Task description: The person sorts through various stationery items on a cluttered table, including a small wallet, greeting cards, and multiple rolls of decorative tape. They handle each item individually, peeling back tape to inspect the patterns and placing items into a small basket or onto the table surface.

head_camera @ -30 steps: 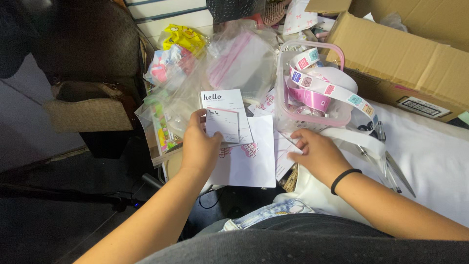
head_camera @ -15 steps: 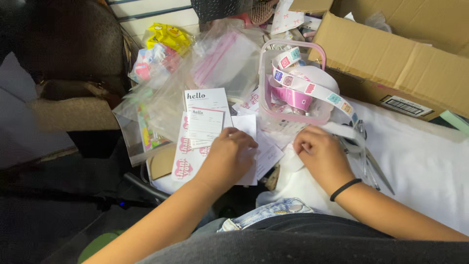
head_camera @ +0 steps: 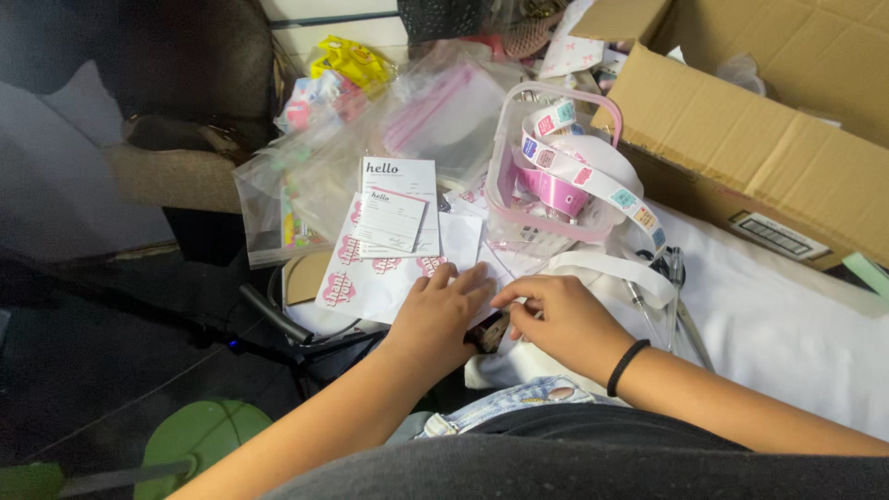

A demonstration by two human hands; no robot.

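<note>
Down at the near edge of the cluttered table, the left hand (head_camera: 435,319) lay flat, fingers spread loosely, on a white sheet (head_camera: 375,278) printed with pink sticker shapes, pressing it rather than pinching it. Just beside it, the right hand (head_camera: 565,319), a black band (head_camera: 626,364) on its wrist, was curled with thumb and fingertips pressed together on a small dark, striped item (head_camera: 493,331) at the table's edge; what that item was could not be told. The two hands nearly touched over it. On the far part of the sheet rested two white cards (head_camera: 400,206), the smaller one tilted across the larger. Behind them lay clear plastic bags (head_camera: 324,176) with colourful contents, and a yellow packet (head_camera: 350,67) farther back. To the right of the cards stood a clear tub (head_camera: 505,171) with a pink rim, holding a roll of pink tape (head_camera: 556,190), with a strip of coloured stickers (head_camera: 593,181) trailing over its edge. A brown cardboard box (head_camera: 759,139) sat at the far right on a white cloth (head_camera: 787,333), and scissors (head_camera: 681,296) lay on that cloth near the right wrist.
</note>
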